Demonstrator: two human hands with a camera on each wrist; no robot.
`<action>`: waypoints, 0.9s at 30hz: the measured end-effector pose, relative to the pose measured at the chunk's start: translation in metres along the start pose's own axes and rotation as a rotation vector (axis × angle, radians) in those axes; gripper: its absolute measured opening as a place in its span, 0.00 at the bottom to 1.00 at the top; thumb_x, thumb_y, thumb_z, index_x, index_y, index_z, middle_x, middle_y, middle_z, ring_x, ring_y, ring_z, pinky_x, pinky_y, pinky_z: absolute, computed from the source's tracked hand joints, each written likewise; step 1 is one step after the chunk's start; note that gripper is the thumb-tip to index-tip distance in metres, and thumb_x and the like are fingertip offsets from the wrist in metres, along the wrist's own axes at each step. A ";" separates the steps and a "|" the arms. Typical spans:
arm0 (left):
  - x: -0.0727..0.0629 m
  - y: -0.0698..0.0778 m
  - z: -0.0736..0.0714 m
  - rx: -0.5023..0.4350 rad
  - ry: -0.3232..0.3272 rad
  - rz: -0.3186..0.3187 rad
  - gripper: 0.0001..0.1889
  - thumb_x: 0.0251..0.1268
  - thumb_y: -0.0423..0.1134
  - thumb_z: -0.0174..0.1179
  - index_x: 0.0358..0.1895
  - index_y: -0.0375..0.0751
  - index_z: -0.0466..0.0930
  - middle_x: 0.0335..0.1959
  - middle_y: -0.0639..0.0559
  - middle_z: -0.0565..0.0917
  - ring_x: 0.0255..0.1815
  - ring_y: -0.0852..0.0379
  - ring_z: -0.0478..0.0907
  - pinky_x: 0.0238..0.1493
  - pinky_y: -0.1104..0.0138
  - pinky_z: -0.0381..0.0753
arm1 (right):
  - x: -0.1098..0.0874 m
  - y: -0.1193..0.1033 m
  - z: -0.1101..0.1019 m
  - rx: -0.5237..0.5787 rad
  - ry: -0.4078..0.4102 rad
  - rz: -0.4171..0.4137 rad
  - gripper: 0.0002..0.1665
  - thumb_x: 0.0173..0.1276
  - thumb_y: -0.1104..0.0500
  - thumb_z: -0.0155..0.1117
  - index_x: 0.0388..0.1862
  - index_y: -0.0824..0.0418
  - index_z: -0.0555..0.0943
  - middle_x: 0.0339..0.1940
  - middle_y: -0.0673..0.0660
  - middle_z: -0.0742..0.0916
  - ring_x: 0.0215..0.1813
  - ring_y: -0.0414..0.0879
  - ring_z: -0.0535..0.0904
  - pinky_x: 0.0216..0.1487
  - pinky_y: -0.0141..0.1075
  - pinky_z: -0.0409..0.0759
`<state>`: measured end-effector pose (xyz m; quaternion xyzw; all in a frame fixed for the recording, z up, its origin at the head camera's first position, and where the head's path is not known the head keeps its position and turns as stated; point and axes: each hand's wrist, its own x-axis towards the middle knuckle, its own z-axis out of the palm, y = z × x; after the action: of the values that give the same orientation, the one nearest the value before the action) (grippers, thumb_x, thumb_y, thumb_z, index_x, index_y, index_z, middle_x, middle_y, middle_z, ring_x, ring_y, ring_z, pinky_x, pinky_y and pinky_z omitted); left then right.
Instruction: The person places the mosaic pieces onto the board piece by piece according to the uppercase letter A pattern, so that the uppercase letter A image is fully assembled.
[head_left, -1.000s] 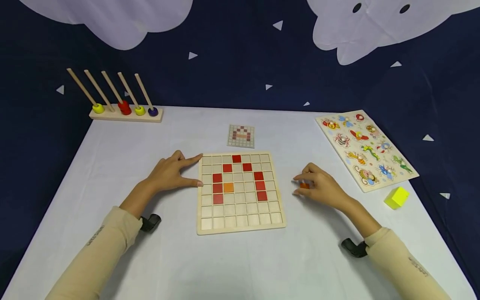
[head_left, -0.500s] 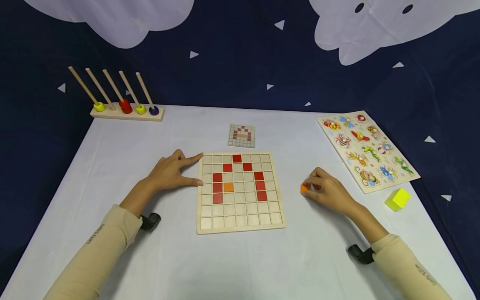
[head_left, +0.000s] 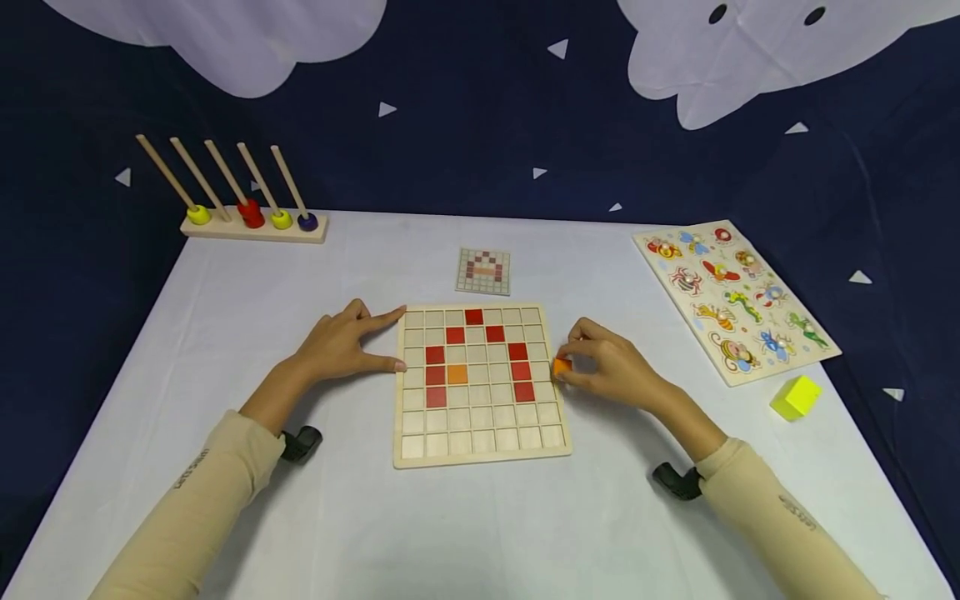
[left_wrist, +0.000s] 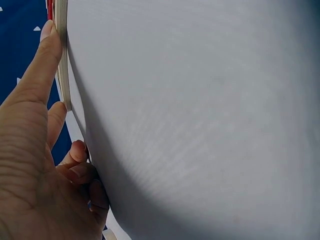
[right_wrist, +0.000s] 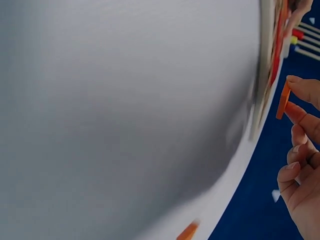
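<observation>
My right hand (head_left: 611,367) pinches a small orange tile (head_left: 562,367) between thumb and finger, at the right edge of a square wooden grid board (head_left: 480,461). In the right wrist view the tile (right_wrist: 283,100) is held on edge, above the table. My left hand (head_left: 337,343) touches the board's left edge, thumb and index finger spread apart, the index at the upper corner. Its other fingers are bent in the left wrist view. Several red tiles (head_left: 520,372) form an arch in the grid, and one orange tile (head_left: 457,375) sits inside its left side.
Behind the board lies a small pattern card (head_left: 483,272). A peg stand (head_left: 255,233) with coloured beads is at back left. An insect puzzle board (head_left: 738,300) and a yellow block (head_left: 796,397) are at right. Another orange piece (right_wrist: 188,231) shows low in the right wrist view.
My right hand first drew slightly right with the orange tile, then moved left to the board's right edge, still pinching it. The left hand and board look the same.
</observation>
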<state>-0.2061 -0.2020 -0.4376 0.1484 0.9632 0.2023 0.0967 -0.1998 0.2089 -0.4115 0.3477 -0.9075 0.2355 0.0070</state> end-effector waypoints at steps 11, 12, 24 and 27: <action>-0.002 0.000 0.001 -0.011 0.005 -0.006 0.50 0.45 0.71 0.70 0.75 0.59 0.64 0.38 0.47 0.70 0.27 0.53 0.64 0.34 0.62 0.58 | 0.044 -0.041 0.020 0.029 -0.106 -0.073 0.14 0.59 0.54 0.77 0.41 0.61 0.89 0.39 0.50 0.77 0.40 0.43 0.73 0.41 0.37 0.74; -0.002 0.000 0.001 -0.011 0.007 -0.005 0.50 0.45 0.71 0.70 0.75 0.59 0.64 0.38 0.47 0.70 0.27 0.53 0.64 0.34 0.62 0.58 | 0.047 -0.044 0.022 0.025 -0.111 -0.080 0.14 0.59 0.54 0.76 0.41 0.61 0.89 0.39 0.50 0.77 0.39 0.43 0.73 0.41 0.36 0.74; -0.001 0.000 0.002 0.002 0.007 -0.001 0.51 0.44 0.72 0.69 0.75 0.59 0.64 0.38 0.47 0.70 0.27 0.53 0.64 0.34 0.62 0.59 | 0.069 -0.058 0.041 -0.006 -0.184 -0.155 0.12 0.63 0.54 0.73 0.41 0.60 0.89 0.38 0.51 0.77 0.37 0.39 0.70 0.38 0.31 0.73; 0.000 -0.001 0.002 0.009 0.009 0.002 0.51 0.45 0.71 0.69 0.75 0.59 0.64 0.38 0.47 0.70 0.27 0.53 0.64 0.34 0.62 0.59 | 0.071 -0.060 0.045 -0.013 -0.195 -0.153 0.12 0.63 0.53 0.73 0.41 0.60 0.89 0.39 0.50 0.78 0.37 0.38 0.70 0.37 0.30 0.73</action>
<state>-0.2056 -0.2020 -0.4391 0.1490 0.9644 0.1986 0.0915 -0.2089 0.1065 -0.4133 0.4369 -0.8764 0.1934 -0.0609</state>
